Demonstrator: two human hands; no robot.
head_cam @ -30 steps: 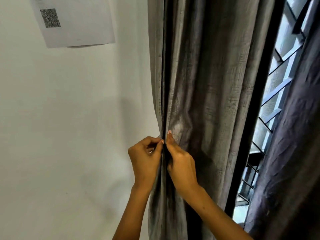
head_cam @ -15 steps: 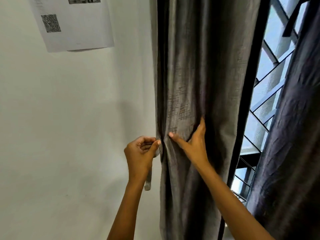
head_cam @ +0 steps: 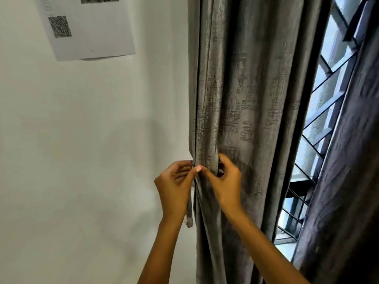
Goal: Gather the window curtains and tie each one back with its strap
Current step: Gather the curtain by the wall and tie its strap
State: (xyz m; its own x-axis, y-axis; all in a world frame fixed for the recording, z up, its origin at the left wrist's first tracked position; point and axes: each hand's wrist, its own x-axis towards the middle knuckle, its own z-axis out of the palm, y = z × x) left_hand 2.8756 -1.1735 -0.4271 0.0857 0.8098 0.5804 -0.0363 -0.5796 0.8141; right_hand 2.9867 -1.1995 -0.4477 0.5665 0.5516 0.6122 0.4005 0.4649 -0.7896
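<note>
A grey textured curtain hangs gathered beside the white wall. A matching grey strap hangs down along its left edge, below my left hand. My left hand pinches the strap at the curtain's left edge, thumb tip against the fabric. My right hand has its fingers curled round a fold or strap end on the curtain's front, and I cannot tell which. The two hands nearly touch. A second, darker curtain hangs at the far right.
A white wall fills the left, with a printed sheet bearing a QR code taped high up. Between the two curtains a window with a dark metal grille shows daylight.
My right hand moved left from lying spread on the curtain front and now curls round fabric next to my left hand. My left hand stayed at the curtain edge with the strap.
</note>
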